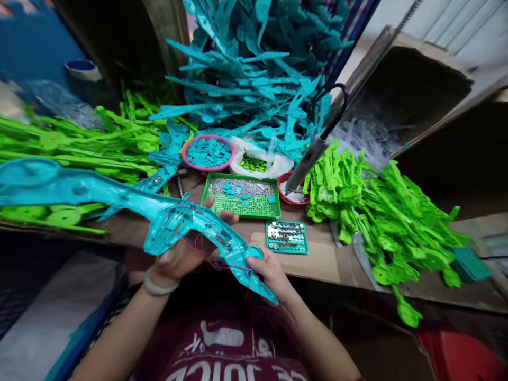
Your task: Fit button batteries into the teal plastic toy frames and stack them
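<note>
A long turquoise plastic shell half (210,227), its hollow inner side up, lies across both my hands. Thin red and dark wires run loose along its inside. My left hand (186,259) supports the middle from beneath, fingers curled behind it and partly hidden. My right hand (273,270) grips the narrow right end near a round ring, thumb on top. The shell's wide left end reaches out over a pile of green parts. Just beyond the hands are a green tray (242,216) of small metal and turquoise pieces and a small teal tray (305,248) holding rows of round metal discs.
An electric screwdriver (307,161) hangs above a red bowl (281,193). Behind stand a pink basket (184,153) of turquoise bits and a white bag (280,166) of green bits. Green parts (381,222) pile up on both sides; turquoise shells (246,79) are heaped at the back.
</note>
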